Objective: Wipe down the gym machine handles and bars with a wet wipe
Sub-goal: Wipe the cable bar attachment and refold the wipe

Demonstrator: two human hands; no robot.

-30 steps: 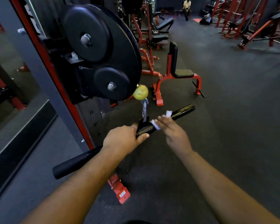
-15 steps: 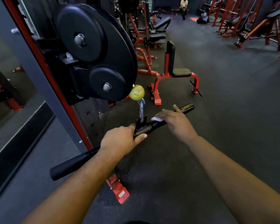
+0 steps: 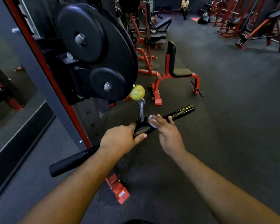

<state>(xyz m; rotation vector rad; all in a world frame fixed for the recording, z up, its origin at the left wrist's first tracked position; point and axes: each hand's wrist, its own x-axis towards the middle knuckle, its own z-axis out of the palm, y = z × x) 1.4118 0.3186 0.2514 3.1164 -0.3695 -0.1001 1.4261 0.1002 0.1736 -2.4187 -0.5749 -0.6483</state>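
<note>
Cable bar [image 3: 176, 114]: left hand [image 3: 120, 140] grips the centre to steady it, right hand [image 3: 167, 131], fingers extended, presses wet wipe [image 3: 152, 122] at two o'clock.

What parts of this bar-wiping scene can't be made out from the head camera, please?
- Wet wipe: mostly hidden under the right hand.
- Bar: middle covered by the left hand; underside unseen.
- Cable above the yellow ball: hidden behind the weight plates.
- Distant person: too small.
</note>
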